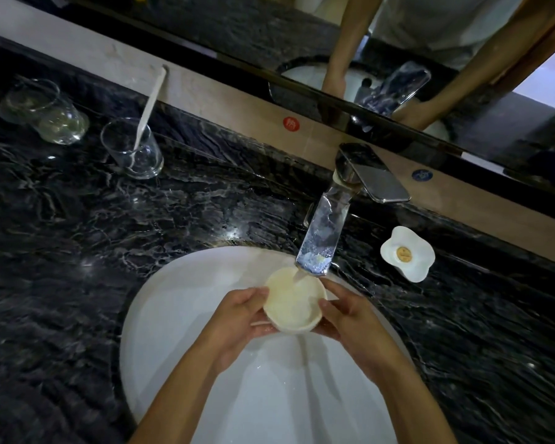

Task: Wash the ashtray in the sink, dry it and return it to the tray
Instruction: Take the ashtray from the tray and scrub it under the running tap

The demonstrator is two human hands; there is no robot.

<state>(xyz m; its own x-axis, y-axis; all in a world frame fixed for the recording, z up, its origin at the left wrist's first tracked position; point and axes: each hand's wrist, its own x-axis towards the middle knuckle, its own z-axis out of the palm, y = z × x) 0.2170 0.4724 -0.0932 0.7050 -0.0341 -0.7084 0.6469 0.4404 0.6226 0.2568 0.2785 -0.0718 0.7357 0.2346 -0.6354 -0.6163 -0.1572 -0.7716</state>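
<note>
A round cream ashtray (293, 301) is held over the white sink (173, 302), directly under the chrome faucet (326, 232). Water runs from the spout into the ashtray and spills down into the basin. My left hand (237, 318) grips its left rim, fingers curled beneath it. My right hand (350, 318) grips the right rim, thumb on the edge. No tray is in view.
Dark marble counter (77, 251) surrounds the sink. A glass (135, 152) holding a white toothbrush and two more glasses (45, 110) stand at the back left. A white flower-shaped dish (407, 254) with a small soap sits right of the faucet. A mirror (398, 43) runs behind.
</note>
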